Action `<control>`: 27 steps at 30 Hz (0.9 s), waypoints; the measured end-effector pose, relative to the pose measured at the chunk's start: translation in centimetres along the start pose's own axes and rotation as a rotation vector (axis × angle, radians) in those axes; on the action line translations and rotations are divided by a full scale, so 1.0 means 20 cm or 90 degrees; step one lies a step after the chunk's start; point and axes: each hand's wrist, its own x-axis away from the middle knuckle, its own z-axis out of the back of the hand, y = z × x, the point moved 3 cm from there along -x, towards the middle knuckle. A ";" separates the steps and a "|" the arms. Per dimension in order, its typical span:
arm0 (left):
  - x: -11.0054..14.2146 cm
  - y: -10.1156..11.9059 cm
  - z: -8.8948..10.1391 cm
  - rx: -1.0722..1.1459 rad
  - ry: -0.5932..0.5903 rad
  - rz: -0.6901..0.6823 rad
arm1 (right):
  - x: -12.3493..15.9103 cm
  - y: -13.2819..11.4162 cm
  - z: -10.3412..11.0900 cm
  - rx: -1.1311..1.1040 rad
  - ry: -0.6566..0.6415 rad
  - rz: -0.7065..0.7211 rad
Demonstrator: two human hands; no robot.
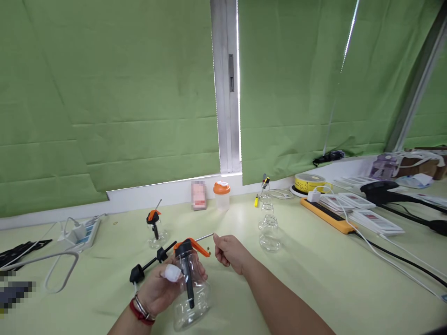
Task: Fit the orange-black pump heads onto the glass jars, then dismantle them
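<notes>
My left hand (167, 284), its thumb wrapped in white, is closed around the neck of a clear oil dispenser bottle (193, 307). The bottle has a black cap with an orange lever (200, 247), and a black tube hangs inside. A thin metal spout (204, 237) sticks out of the cap to the right. My right hand (230, 252) is closed, thumb and finger pinched at the spout's tip. Behind stands a similar, smaller-looking bottle (156, 237) with an orange and black top. Beside my left hand is a black rod with knobs (150, 264).
Open clear glass bottles (269, 237) stand right of centre near a yellow tag (256, 201). An orange-lidded cup (222, 197) and a pink box (199, 195) are by the wall. An orange power strip (328, 216) with cables lies right; a white power strip (89, 232) lies left.
</notes>
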 end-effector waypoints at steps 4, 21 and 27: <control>0.02 -0.04 0.04 0.051 -0.030 0.017 | 0.00 0.01 -0.01 -0.048 -0.024 -0.075; -0.02 -0.16 0.25 0.044 0.212 0.051 | 0.00 0.15 -0.03 0.043 0.089 -0.025; -0.05 -0.14 0.25 0.057 0.258 0.023 | -0.02 0.16 -0.02 0.057 0.070 0.016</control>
